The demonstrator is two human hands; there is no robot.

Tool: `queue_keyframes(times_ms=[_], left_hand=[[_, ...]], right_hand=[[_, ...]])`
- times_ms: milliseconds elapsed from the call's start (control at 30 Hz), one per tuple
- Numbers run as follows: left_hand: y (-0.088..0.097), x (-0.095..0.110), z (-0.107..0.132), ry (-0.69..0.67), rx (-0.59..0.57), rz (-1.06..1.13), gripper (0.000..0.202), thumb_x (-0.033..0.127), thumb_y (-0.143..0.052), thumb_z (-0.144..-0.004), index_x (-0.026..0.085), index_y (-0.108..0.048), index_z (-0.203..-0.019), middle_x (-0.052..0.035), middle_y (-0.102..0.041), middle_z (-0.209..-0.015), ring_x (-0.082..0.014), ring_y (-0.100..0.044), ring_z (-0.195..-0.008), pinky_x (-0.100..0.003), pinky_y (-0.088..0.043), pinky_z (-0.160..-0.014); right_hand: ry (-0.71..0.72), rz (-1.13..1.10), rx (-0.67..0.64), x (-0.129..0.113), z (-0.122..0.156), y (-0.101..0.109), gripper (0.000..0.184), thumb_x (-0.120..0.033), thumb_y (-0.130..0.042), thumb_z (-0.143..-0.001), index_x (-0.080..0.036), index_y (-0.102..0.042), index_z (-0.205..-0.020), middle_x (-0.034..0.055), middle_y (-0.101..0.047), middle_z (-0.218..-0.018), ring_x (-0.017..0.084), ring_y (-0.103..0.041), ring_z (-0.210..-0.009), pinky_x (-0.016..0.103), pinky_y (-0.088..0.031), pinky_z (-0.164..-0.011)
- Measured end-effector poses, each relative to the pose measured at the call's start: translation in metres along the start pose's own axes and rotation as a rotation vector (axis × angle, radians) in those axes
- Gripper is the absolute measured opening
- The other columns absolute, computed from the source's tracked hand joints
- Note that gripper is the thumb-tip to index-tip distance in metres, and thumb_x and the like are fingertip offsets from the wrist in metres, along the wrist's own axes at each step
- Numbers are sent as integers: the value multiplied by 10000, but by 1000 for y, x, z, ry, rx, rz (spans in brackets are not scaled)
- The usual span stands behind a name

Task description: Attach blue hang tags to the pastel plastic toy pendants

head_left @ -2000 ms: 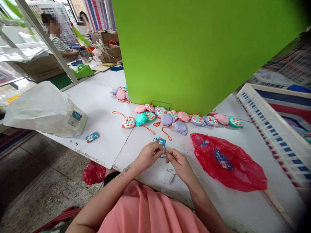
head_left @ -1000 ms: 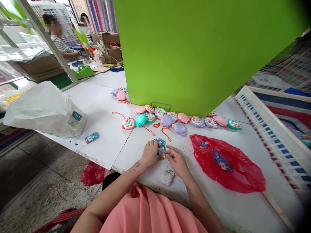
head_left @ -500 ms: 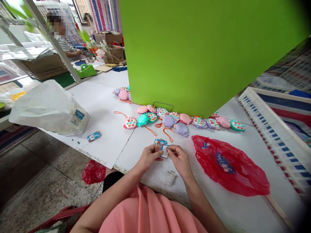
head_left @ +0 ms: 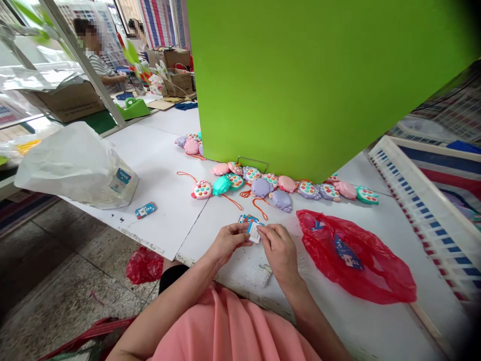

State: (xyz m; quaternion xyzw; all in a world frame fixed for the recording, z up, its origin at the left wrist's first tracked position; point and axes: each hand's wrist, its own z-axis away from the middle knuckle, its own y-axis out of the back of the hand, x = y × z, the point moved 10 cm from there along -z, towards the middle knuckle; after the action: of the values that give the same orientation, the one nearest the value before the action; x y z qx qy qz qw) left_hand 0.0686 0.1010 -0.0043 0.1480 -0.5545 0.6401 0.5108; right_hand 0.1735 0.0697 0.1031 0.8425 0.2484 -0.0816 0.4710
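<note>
My left hand (head_left: pixel 228 241) and my right hand (head_left: pixel 280 249) meet over the white table's (head_left: pixel 161 165) front edge. Both pinch a small blue-and-white paper tag (head_left: pixel 254 232) between their fingertips. More tags of the same kind (head_left: pixel 246 219) lie on the table just beyond it. A small bunch of white fasteners (head_left: pixel 265 273) lies under my right wrist. Beyond the tags, several small plastic toy phones (head_left: pixel 259 186) in pink, purple and teal, with orange cords, lie in a row.
A big green board (head_left: pixel 300 75) stands behind the toys. A red plastic bag (head_left: pixel 356 258) lies on the right, a white bag (head_left: pixel 75 168) on the left, with a loose tag (head_left: pixel 146 210) near it. A white crate (head_left: pixel 428 200) sits far right. Two people sit at the back left.
My hands reached to the tag pile, took one tag off it and drew it back towards me. Both hands now hold it slightly closer and higher.
</note>
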Motion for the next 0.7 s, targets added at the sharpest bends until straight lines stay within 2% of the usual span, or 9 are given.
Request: queue_keyframes(times_ms=[200, 367, 467, 567, 633, 700], left_hand=[[-4, 7, 2, -68, 12, -105, 400, 250, -788, -572, 106, -681, -929, -47, -674, -795, -119, -601, -678, -264, -507, -691], [-3, 12, 2, -118, 49, -200, 352, 231, -748, -586, 117, -678, -912, -14, -652, -696, -126, -592, -635, -286, -509, -684], [0, 19, 3, -198, 109, -382, 260, 198, -703, -617, 142, -685, -870, 16, -603, -637, -113, -556, -593, -259, -497, -627], [-2, 32, 8, -347, 155, -616, 193, 180, -674, -654, 179, -700, -845, 9, -589, -687, -114, -533, -641, -228, -472, -613], [-6, 37, 11, -399, 133, -664, 214, 193, -667, -679, 190, -699, -891, -3, -597, -749, -120, -535, -692, -228, -472, -641], [-9, 32, 9, -333, 50, -567, 258, 249, -657, -714, 175, -679, -959, -15, -608, -777, -124, -552, -705, -250, -492, -673]], right_hand=[[11, -5, -76, -10, -2, -7, 134, -209, -480, -884, -181, -600, -830, 45, -593, -783, 174, -563, -764, 289, -438, -717], [9, 93, -91, -11, -2, -8, 115, -199, -480, -862, -194, -579, -804, 39, -587, -761, 170, -561, -734, 274, -411, -672], [23, 174, -104, -15, -2, -9, 114, -193, -480, -856, -204, -572, -790, 43, -581, -752, 171, -553, -715, 269, -393, -634], [23, 228, -99, -18, -2, -10, 136, -182, -479, -856, -206, -568, -757, 47, -570, -731, 174, -541, -699, 270, -380, -609], [4, 195, -88, -16, -3, -9, 144, -184, -472, -861, -202, -578, -766, 53, -573, -735, 179, -544, -711, 274, -388, -617], [-44, 61, -94, -8, -4, -10, 140, -203, -469, -866, -198, -592, -799, 57, -590, -764, 183, -556, -733, 281, -407, -643]])
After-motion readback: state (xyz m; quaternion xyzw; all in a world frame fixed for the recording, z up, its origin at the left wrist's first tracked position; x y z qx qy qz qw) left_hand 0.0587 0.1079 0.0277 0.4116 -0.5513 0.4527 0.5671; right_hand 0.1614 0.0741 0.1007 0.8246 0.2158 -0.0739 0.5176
